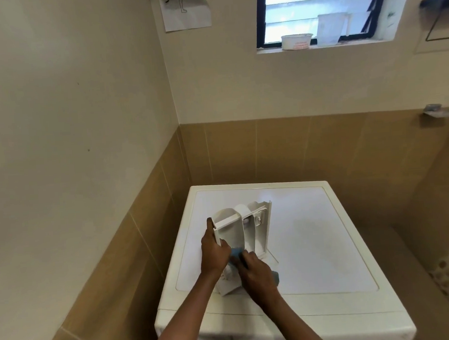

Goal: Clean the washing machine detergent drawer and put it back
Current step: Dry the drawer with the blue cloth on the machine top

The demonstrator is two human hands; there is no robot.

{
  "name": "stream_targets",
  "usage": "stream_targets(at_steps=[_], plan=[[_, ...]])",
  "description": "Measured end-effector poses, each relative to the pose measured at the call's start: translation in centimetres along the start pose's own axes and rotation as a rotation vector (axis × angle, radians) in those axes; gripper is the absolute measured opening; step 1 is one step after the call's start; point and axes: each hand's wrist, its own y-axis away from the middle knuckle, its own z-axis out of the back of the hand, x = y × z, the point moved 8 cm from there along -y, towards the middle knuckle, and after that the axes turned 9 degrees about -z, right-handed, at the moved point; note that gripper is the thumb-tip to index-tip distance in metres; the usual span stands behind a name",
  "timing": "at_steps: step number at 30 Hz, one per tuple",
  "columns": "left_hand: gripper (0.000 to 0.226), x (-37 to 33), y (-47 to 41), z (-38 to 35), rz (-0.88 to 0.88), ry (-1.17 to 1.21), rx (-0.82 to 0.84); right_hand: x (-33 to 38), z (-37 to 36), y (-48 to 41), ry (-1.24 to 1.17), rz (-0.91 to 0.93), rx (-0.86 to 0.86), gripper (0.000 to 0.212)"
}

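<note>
The left hand (213, 253) grips the left wall of the white detergent drawer (231, 231), thumb lying up along its edge. Just beside it, the right hand (257, 272) curls around a blue cloth (236, 252) and presses it into the drawer's near end. The drawer stands tilted between both hands, far end raised, resting on the washing machine (316, 243) top, toward its front left.

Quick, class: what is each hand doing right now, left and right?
Left hand: closed, fingers gripping the side wall of the detergent drawer.
Right hand: closed around the blue cloth.
</note>
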Motion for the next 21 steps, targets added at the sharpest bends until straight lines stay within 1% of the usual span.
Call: stream_targets(at_steps=[2, 4, 6, 8, 11, 12, 13, 14, 16, 17, 19, 20, 21], plan=[[0.071, -0.4, 0.3, -0.2, 0.003, -0.018, 0.003, 0.1, -2.3, -0.7, 0.047, -0.097, 0.095, 0.068], [0.069, -0.9, 0.6, -0.2, 0.008, -0.071, 0.005, -0.2, -4.4, -0.8, 0.029, -0.203, 0.167, 0.079], [0.068, -0.9, 0.6, -0.1, 0.013, -0.065, -0.004, -0.6, -5.7, -0.6, -0.016, -0.229, 0.22, 0.083], [0.069, -0.3, 0.2, 0.0, 0.023, -0.01, -0.007, -1.0, -5.7, -0.4, -0.021, -0.185, 0.22, 0.086], [0.072, 0.2, -0.4, 0.3, 0.031, 0.029, -0.008, -2.0, -4.6, -0.2, 0.005, -0.043, 0.206, 0.091], [0.072, 0.2, -0.5, 0.3, 0.031, 0.038, -0.007, -2.3, -4.3, 0.0, 0.002, 0.007, 0.245, 0.093], [0.073, 0.2, -0.7, 0.2, 0.031, 0.047, -0.008, -2.6, -3.9, 0.1, 0.018, 0.062, 0.267, 0.092], [0.072, 0.3, -0.9, 0.2, 0.033, 0.051, -0.008, -3.1, -3.7, 0.2, 0.046, 0.12, 0.283, 0.085], [0.071, 0.2, -1.1, 0.3, 0.047, 0.057, -0.006, -4.5, -3.4, 0.4, 0.106, 0.17, 0.308, 0.068], [0.07, 0.3, -1.2, 0.4, 0.056, 0.059, -0.007, -5.2, -3.4, 0.5, 0.157, 0.188, 0.321, 0.066], [0.07, 0.0, -1.4, 0.4, 0.062, 0.064, -0.011, -7.2, -3.8, 0.1, 0.163, 0.152, 0.339, 0.073], [0.07, -0.1, -1.4, 0.3, 0.06, 0.064, -0.017, -8.0, -3.4, -0.5, 0.15, 0.114, 0.322, 0.072], [0.071, -0.1, -1.6, 0.2, 0.058, 0.059, -0.025, -8.8, -3.4, -1.2, 0.15, 0.089, 0.269, 0.065]])
